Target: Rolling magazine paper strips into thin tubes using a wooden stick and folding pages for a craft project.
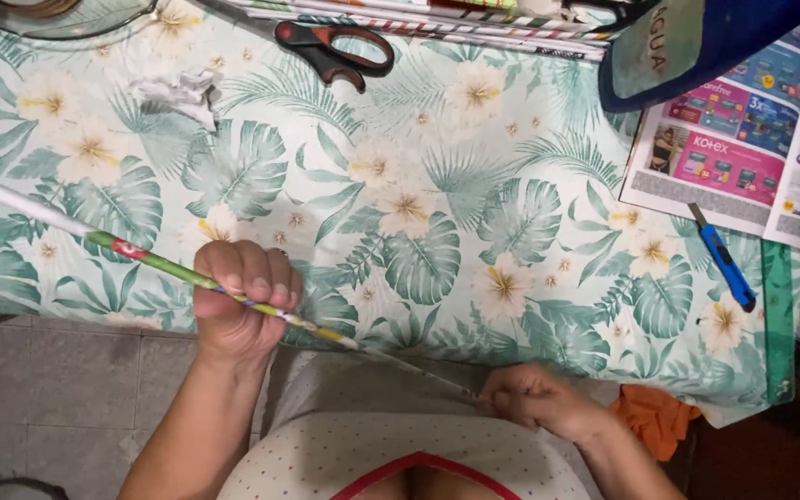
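A long, thin rolled paper stick (pixel 150 257), white at its far left and green, red and yellow further along, slants from the upper left down to the lower right over the table's front edge. My left hand (pixel 244 301) is closed around its middle. My right hand (pixel 534 400) pinches its narrow lower end near my lap.
The table wears a leaf-and-flower cloth (pixel 437 213). Red-handled scissors (pixel 333 51) and several more rolled paper sticks (pixel 437 26) lie at the back. A blue utility knife (pixel 724 259) sits by a printed flyer (pixel 743 139) at right. Crumpled white paper (pixel 178 93) lies at back left.
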